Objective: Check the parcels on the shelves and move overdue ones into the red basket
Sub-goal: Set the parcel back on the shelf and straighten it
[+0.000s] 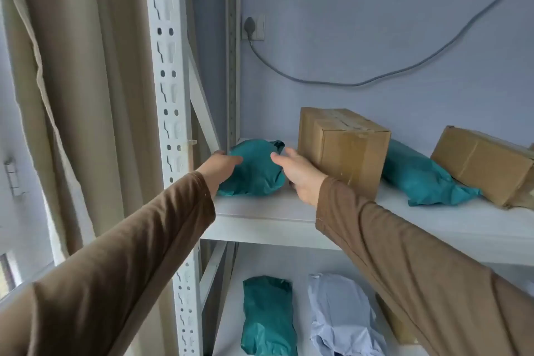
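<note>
My left hand and right hand flank the rounded teal parcel at the shelf's left end; fingers loosely spread, touching its sides, beside a cardboard box.

No text, label, brand, number or sign can be read anywhere. The boxes and bags on the shelf show only plain faces and tape.
</note>
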Motion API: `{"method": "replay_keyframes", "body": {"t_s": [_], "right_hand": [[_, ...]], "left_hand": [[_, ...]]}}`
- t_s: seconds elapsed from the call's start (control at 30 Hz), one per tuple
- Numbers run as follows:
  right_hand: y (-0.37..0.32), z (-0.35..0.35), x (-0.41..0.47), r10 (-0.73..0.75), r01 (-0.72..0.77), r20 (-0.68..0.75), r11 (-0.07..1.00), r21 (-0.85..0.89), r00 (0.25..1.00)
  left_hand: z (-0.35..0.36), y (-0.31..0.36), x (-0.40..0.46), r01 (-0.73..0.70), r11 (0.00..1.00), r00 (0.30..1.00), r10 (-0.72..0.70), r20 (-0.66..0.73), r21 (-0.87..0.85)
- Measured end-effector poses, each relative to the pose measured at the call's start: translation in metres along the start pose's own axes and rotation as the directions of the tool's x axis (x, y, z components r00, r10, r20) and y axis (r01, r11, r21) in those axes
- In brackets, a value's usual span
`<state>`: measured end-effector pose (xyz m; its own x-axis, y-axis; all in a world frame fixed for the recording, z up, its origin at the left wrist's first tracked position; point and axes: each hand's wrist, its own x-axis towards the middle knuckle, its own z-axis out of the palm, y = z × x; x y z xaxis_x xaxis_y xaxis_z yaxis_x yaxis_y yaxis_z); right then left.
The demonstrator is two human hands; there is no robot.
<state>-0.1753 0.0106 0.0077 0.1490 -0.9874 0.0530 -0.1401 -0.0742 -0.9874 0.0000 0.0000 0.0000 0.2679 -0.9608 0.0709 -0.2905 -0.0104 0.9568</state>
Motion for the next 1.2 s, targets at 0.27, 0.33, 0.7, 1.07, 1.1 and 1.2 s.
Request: {"method": "replay_keyframes", "body": {"t_s": [0.27,0.33,0.7,1.07,1.1,1.2], "right_hand": [[0.019,0.017,0.029,0.076,-0.065,-0.068,0.986,0.152,0.995],[0.018,0.019,0.019,0.034,-0.025,-0.076,0.992,0.124,0.996],[0.032,-0.016,-0.091,-0.368,0.374,-0.092,0.925,0.069,0.925],[0.084,-0.119,-0.233,-0.405,0.405,-0.010,0.913,0.046,0.914],[0.091,-0.128,-0.242,-0.383,0.384,-0.021,0.922,0.050,0.923],[0.112,-0.152,-0.263,-0.306,0.308,-0.038,0.949,0.065,0.951]], "left_hand": [[0.005,-0.007,-0.006,-0.003,0.999,0.998,0.001,0.064,0.035],[0.005,-0.009,-0.010,-0.014,0.999,0.998,0.012,0.066,0.043],[-0.004,-0.006,-0.101,-0.039,0.881,0.996,0.073,0.054,-0.472],[0.052,-0.034,-0.240,0.210,0.779,0.878,0.115,0.464,-0.591],[0.062,-0.034,-0.252,0.204,0.793,0.883,0.104,0.458,-0.574],[0.086,-0.028,-0.282,0.117,0.873,0.912,0.095,0.399,-0.474]]}}
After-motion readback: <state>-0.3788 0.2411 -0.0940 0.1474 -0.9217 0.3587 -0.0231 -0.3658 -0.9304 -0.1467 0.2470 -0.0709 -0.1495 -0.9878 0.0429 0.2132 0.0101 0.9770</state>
